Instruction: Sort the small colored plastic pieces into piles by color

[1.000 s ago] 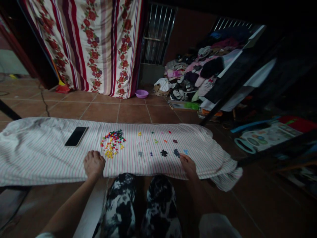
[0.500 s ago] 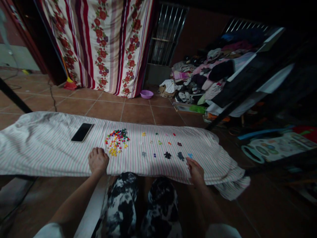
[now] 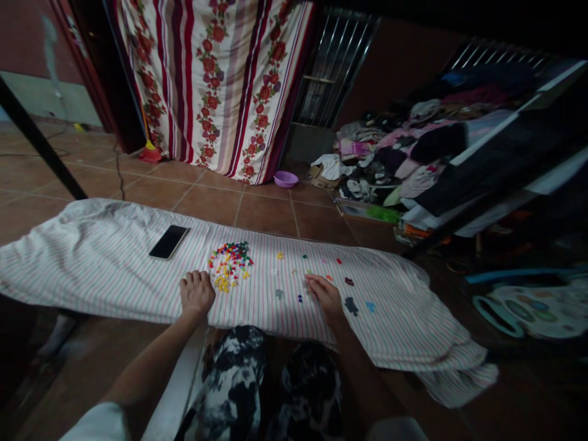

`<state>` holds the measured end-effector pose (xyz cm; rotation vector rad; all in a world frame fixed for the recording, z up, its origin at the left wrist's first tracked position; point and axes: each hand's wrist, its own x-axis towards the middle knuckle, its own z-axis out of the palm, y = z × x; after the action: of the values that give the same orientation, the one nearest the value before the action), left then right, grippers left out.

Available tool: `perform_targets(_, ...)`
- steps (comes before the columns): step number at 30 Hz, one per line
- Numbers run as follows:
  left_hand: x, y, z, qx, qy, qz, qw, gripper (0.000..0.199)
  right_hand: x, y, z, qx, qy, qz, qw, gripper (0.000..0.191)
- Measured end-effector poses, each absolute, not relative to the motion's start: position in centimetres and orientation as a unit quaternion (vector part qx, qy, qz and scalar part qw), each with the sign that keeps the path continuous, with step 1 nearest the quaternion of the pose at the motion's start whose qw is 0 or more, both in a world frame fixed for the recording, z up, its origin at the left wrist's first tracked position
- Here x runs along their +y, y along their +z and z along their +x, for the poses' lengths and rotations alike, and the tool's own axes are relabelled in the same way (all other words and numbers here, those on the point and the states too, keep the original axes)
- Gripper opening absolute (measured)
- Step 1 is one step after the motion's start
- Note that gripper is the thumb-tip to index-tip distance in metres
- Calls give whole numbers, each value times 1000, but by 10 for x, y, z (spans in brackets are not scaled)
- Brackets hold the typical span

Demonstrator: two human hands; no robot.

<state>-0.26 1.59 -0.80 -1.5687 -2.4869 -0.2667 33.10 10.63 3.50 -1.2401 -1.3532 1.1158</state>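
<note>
On the striped cloth (image 3: 124,263), the pile of coloured pieces (image 3: 232,260) lies just beside the curled left grip (image 3: 197,293). The right grip (image 3: 327,295) is near the green pieces (image 3: 309,271); whether either one pinches something, I cannot tell.

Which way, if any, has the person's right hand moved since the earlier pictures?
Yes, to the left. Judged against the dark grey pieces, the right hand was earlier on their right; now it is on their left.
</note>
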Motion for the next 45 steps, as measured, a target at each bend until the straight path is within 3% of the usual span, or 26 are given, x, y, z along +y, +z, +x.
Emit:
perform_targets(5,13,-9,-3,-839,-113,-520,108,25,114,28,260,-670,485,-427,366,34)
perform_targets(13,12,-10,-4,-841,-139,-510,110,18,145,12,164,-847,292,-365,253,29)
perform_targets(18,14,-10,-4,-841,-145,-510,106,16,166,7,124,-875,192,-395,205,39)
perform_targets(24,15,-11,-4,-838,-163,-511,101,14,182,5,103,-865,157,-458,135,42)
perform_targets(36,16,-10,-4,-840,-152,-510,105,14,173,7,70,-881,158,-431,117,33)
perform_targets(45,16,-11,-4,-839,-153,-511,104,15,173,0,80,-866,173,-442,157,32)
